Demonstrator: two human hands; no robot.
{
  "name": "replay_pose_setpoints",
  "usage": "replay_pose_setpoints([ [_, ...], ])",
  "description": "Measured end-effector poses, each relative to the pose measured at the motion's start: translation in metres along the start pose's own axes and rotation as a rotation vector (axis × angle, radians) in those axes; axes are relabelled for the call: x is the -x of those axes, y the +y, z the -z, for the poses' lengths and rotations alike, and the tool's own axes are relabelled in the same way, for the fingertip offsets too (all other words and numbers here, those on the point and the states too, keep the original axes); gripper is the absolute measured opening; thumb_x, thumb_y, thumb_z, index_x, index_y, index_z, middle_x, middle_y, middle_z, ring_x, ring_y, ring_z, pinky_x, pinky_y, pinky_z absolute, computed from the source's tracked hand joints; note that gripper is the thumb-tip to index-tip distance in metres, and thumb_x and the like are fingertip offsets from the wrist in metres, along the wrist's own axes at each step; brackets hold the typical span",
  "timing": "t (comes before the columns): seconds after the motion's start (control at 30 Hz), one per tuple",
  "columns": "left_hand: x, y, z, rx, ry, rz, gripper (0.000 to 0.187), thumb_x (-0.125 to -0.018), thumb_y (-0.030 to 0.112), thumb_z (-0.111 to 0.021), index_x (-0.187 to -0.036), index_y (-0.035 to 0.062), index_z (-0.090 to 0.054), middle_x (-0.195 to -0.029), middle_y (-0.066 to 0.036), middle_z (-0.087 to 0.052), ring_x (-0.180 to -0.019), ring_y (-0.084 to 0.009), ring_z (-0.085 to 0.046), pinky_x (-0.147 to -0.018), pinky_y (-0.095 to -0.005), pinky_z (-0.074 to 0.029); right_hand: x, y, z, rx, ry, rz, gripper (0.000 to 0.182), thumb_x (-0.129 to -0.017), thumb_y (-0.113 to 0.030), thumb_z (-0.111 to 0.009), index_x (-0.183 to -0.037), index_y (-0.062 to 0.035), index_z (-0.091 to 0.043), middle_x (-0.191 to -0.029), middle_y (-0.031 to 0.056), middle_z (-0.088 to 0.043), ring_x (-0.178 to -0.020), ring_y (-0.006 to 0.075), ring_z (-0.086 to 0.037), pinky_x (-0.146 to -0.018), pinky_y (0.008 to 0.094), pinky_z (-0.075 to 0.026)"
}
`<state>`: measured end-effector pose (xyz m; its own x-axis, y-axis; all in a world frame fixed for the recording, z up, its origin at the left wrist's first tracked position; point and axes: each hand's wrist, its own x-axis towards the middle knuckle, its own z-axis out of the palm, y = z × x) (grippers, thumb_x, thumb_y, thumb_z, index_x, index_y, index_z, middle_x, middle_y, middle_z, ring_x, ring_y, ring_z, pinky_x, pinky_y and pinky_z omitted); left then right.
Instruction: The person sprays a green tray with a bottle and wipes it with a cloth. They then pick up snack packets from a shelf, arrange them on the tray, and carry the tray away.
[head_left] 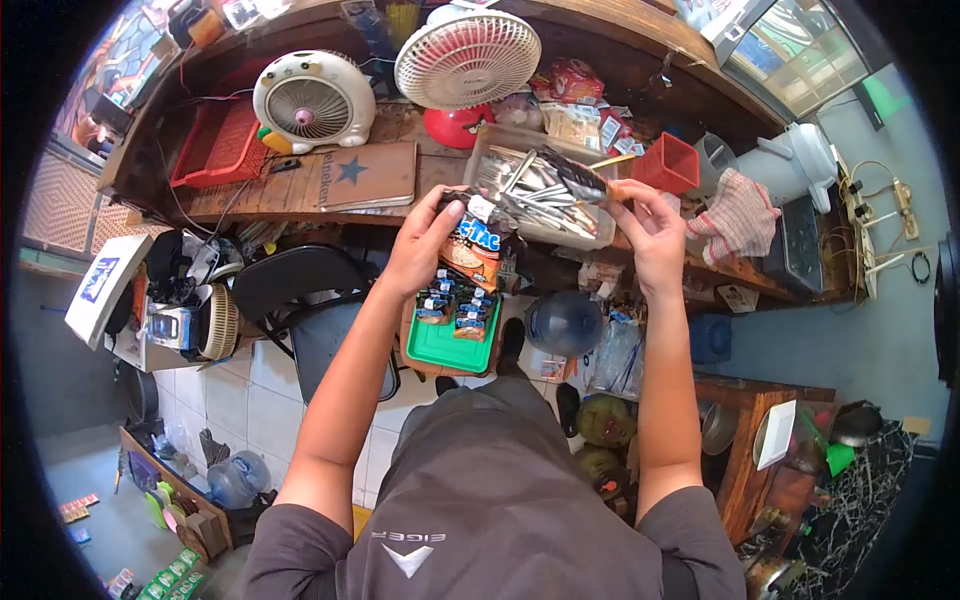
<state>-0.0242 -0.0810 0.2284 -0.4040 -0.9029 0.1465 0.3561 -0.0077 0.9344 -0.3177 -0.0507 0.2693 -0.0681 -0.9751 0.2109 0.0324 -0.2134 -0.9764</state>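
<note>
My left hand (428, 243) grips the top of a blue and orange snack packet (474, 250), which hangs over a green tray (450, 350). Small blue and brown packets (471, 316) lie in that tray. On the right, my right hand (648, 232) is closed on a dark, shiny wrapper strip (578, 181), held above a clear plastic box (597, 238). Many metal utensils (535, 190) fill the box, partly hidden under the strip.
Two fans (314, 104) (467, 58), a red basket (213, 145), a brown folder (368, 175) and a red container (667, 164) stand or lie on the wooden counter. Below are a black chair (335, 340) and a blue water jug (564, 324).
</note>
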Motion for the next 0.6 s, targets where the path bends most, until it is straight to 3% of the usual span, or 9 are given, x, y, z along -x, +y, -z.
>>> replay_pose_setpoints([
  [0.07,0.017,0.004,0.01,0.072,0.005,0.024,0.036,-0.107,0.022,-0.041,-0.131,-0.0023,-0.05,-0.119,-0.008,-0.062,-0.099,-0.0125,-0.064,-0.09,-0.0271,-0.051,0.021,0.007,0.0,-0.007,0.082,0.151,0.021,-0.087,0.011,-0.062,-0.103,-0.0001,-0.069,-0.123,0.0107,-0.059,-0.11,0.0172,-0.06,-0.092,0.0291,-0.051],
  [0.1,0.025,0.005,0.013,0.033,0.08,0.01,0.032,-0.106,0.022,-0.043,-0.127,-0.001,-0.051,-0.117,-0.006,-0.062,-0.101,-0.0105,-0.061,-0.091,-0.0262,-0.048,0.033,0.005,0.0,-0.041,0.103,0.098,0.019,-0.088,0.011,-0.061,-0.098,-0.0003,-0.071,-0.131,0.0105,-0.054,-0.116,0.0188,-0.058,-0.094,0.0299,-0.051],
  [0.17,0.039,0.006,0.014,-0.003,0.146,-0.005,0.028,-0.106,0.021,-0.046,-0.123,0.0004,-0.053,-0.116,-0.004,-0.062,-0.102,-0.0085,-0.058,-0.092,-0.0252,-0.046,0.056,0.01,0.001,-0.132,0.148,0.024,0.018,-0.089,0.01,-0.06,-0.1,0.0,-0.07,-0.131,0.0107,-0.055,-0.116,0.0195,-0.058,-0.095,0.0305,-0.051],
  [0.23,0.052,0.023,0.0,0.014,0.342,0.09,0.028,-0.105,0.022,-0.047,-0.123,0.0014,-0.054,-0.114,-0.003,-0.062,-0.102,-0.0078,-0.058,-0.091,-0.0251,-0.046,0.078,0.009,0.0,-0.285,0.188,-0.099,0.018,-0.092,0.007,-0.057,-0.104,-0.0015,-0.067,-0.133,0.0122,-0.054,-0.116,0.0227,-0.059,-0.096,0.035,-0.053],
  [0.37,0.057,0.002,0.008,0.151,0.274,0.024,0.029,-0.105,0.023,-0.047,-0.123,0.0019,-0.055,-0.109,0.0,-0.061,-0.099,-0.0067,-0.057,-0.09,-0.0247,-0.046,0.112,0.011,0.005,-0.342,0.141,-0.143,0.016,-0.097,-0.001,-0.053,-0.11,-0.0076,-0.059,-0.14,0.0153,-0.051,-0.12,0.0305,-0.058,-0.093,0.0451,-0.056],
  [0.5,0.066,0.001,0.001,0.118,0.276,0.059,0.031,-0.105,0.024,-0.047,-0.126,0.0028,-0.054,-0.112,0.0,-0.061,-0.101,-0.0073,-0.057,-0.091,-0.0242,-0.045,0.129,0.011,0.013,-0.362,0.155,-0.101,0.014,-0.097,0.0,-0.045,-0.106,-0.005,-0.055,-0.143,0.018,-0.048,-0.121,0.0293,-0.058,-0.092,0.0412,-0.056],
  [0.6,0.069,-0.005,-0.005,0.096,0.261,0.044,0.042,-0.103,0.028,-0.051,-0.134,-0.0004,-0.049,-0.123,-0.005,-0.061,-0.11,-0.0117,-0.06,-0.096,-0.0284,-0.046,0.136,0.006,0.021,-0.486,0.132,-0.109,0.013,-0.094,0.001,-0.048,-0.103,-0.0051,-0.056,-0.143,0.0173,-0.047,-0.12,0.0275,-0.057,-0.096,0.0381,-0.052],
])
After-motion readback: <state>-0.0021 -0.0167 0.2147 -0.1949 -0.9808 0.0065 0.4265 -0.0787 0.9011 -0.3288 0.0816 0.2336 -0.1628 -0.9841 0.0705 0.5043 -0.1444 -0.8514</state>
